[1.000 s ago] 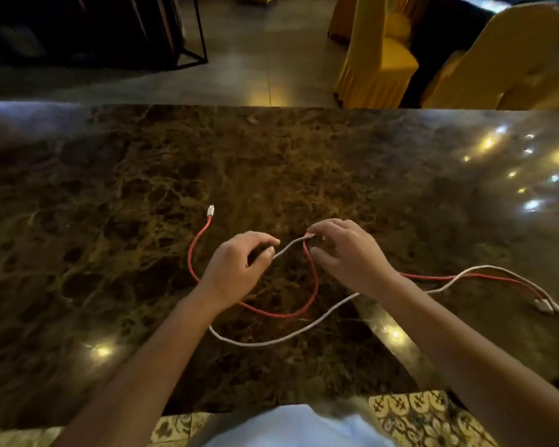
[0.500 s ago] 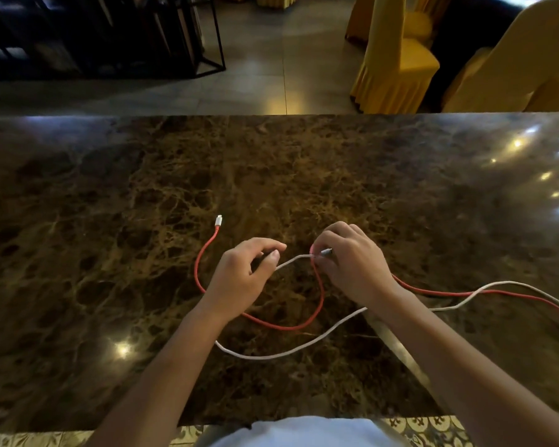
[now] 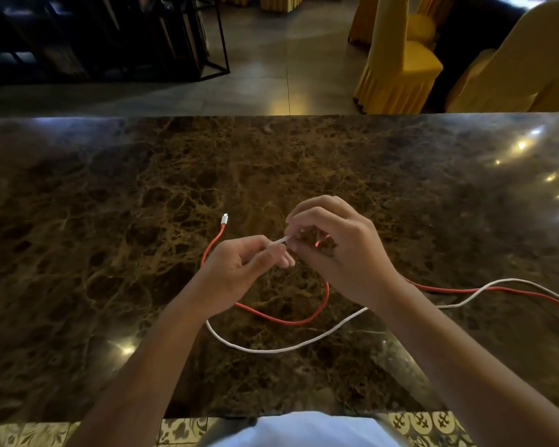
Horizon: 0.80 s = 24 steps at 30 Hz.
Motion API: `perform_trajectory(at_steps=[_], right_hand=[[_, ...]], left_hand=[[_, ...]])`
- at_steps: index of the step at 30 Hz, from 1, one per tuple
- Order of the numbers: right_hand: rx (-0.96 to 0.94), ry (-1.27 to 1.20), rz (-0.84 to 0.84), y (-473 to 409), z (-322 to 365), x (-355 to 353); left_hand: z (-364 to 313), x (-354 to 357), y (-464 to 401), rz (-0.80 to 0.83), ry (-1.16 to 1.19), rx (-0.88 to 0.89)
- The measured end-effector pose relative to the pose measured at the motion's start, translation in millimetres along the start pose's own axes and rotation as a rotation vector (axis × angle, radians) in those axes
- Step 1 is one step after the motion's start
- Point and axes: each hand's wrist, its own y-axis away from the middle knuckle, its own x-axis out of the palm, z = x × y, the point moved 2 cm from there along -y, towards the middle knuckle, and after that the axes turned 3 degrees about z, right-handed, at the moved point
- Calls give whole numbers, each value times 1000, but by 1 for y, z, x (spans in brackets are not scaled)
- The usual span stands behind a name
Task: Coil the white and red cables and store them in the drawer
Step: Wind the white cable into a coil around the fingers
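A white cable (image 3: 281,349) curves across the dark marble table (image 3: 110,221) below my hands and runs off to the right edge. A red cable (image 3: 291,321) loops under my hands, its white plug (image 3: 225,218) lying left of centre, and its other length trails right. My left hand (image 3: 239,272) pinches the white cable near its end. My right hand (image 3: 339,250) pinches the same white end just to the right, with a bit of red cable showing under its fingers. No drawer is in view.
Beyond the table's far edge stand yellow-covered chairs (image 3: 397,59) at the right and a dark metal-framed shelf (image 3: 110,37) at the left. A patterned tiled floor (image 3: 181,430) shows below the table's near edge.
My hands have come closer together on the white cable's end and have lifted it slightly. The loops on the table lie much as before.
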Motion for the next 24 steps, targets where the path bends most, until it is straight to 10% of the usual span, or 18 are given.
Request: perform_trajectory(at_steps=[10,15,24], right_hand=[[638,-764,32,30,-5,29],[613,-1234,232,49,15,49],[441,-893,110,40,19,23]], left_hand=[[-22,26,10,-192,431,127],[-44,41,14,-81,780,245],[-18,-8,12,-374,228,-43]])
